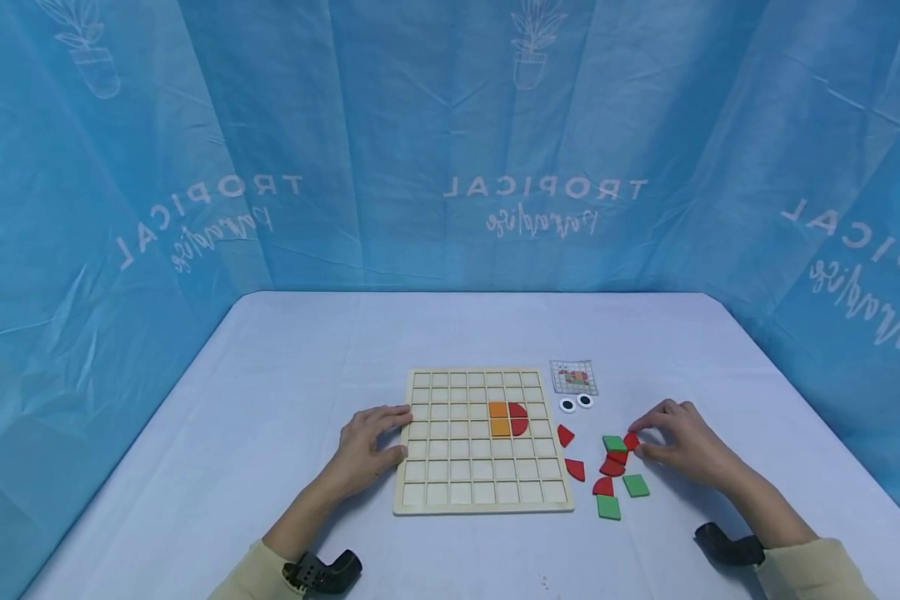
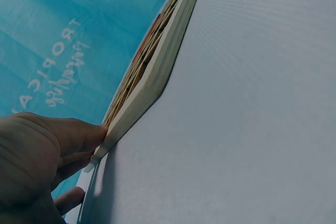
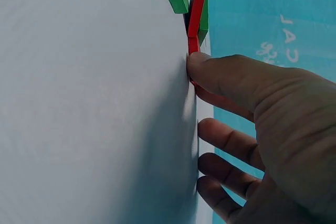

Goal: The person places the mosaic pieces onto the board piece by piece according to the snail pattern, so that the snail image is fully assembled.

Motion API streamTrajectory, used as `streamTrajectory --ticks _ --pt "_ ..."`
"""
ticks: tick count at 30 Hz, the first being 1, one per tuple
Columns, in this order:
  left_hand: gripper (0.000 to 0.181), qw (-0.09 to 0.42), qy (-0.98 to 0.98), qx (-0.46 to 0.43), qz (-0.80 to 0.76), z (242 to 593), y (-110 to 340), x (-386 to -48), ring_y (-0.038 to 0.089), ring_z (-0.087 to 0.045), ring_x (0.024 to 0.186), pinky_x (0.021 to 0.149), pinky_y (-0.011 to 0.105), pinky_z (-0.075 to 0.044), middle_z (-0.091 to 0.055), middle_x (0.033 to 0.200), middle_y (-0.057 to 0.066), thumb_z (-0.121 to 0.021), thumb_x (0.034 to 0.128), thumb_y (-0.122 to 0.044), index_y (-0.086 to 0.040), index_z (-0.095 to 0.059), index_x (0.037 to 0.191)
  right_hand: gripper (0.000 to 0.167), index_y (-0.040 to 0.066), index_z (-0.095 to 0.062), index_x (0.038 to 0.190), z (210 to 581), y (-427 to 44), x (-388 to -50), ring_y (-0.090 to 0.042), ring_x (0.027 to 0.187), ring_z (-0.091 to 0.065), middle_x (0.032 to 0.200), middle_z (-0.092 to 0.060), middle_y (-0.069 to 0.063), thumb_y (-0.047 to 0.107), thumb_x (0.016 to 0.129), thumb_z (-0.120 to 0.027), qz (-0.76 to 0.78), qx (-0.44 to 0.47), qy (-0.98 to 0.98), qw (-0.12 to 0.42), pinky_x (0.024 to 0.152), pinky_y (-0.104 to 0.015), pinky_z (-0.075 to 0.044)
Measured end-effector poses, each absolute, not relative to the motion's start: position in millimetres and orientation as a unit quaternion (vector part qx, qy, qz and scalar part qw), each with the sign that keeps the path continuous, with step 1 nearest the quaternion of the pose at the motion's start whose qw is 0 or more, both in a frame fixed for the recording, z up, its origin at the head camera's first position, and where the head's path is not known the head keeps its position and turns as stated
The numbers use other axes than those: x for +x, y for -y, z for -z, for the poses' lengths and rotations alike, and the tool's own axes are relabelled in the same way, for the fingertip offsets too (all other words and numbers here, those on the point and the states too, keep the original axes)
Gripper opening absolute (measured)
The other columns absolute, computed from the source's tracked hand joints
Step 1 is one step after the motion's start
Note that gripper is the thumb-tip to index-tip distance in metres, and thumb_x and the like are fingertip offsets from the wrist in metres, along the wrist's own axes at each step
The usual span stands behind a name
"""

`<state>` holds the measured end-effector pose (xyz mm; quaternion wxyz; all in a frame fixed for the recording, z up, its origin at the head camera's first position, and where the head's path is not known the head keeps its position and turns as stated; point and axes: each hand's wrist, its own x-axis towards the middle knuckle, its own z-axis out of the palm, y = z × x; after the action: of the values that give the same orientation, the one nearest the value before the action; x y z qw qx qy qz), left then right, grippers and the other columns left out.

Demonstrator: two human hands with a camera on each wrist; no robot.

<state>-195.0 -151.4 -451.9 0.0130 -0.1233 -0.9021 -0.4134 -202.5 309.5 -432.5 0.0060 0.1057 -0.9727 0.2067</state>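
A wooden grid board [image 1: 457,471] lies flat, with two orange squares [image 1: 499,419] and two red quarter-round pieces [image 1: 519,419] in its cells. The left hand [image 1: 366,450] rests at the board's left edge, its thumb and fingers touching the rim [image 2: 142,95]. Right of the board, the right hand [image 1: 682,442] pinches a red piece [image 1: 631,442] between thumb and forefinger; in the right wrist view the thumb covers most of that red piece [image 3: 193,44]. Beside it lie other red pieces [image 1: 612,467] and green squares [image 1: 636,485].
Two round black-and-white eye pieces [image 1: 567,405] and a small picture card [image 1: 573,377] lie by the board's upper right corner. Two red pieces [image 1: 574,470] lie near its right edge. A blue printed curtain [image 1: 420,125] surrounds the white table [image 1: 307,333].
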Motion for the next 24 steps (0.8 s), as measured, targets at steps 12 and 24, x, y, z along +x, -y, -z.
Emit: streamTrajectory --ticks 12,24 --pt "0.047 0.017 0.901 -0.128 0.415 451.3 152.6 -193.3 0.033 -0.028 0.136 0.111 0.06 -0.011 -0.049 0.142 0.005 -0.067 0.0814 -0.01 -0.009 -0.059 0.127 0.033 0.015 -0.07 0.104 412.1 -290.2 -209.1 -0.028 0.107 -0.046 0.108 -0.063 -0.01 0.025 0.074 -0.079 -0.222 0.109 0.968 0.034 0.078 -0.046 -0.055" --pt "0.045 0.016 0.901 -0.135 0.413 450.5 153.0 -193.6 0.032 -0.029 0.135 0.111 0.06 -0.012 -0.05 0.141 0.005 -0.066 0.0825 -0.009 -0.01 -0.059 0.127 0.029 0.017 -0.069 0.105 391.8 -197.1 -227.0 -0.024 0.108 -0.046 0.112 -0.063 -0.006 0.025 0.077 -0.076 -0.256 0.144 0.955 0.047 0.082 -0.044 -0.054"
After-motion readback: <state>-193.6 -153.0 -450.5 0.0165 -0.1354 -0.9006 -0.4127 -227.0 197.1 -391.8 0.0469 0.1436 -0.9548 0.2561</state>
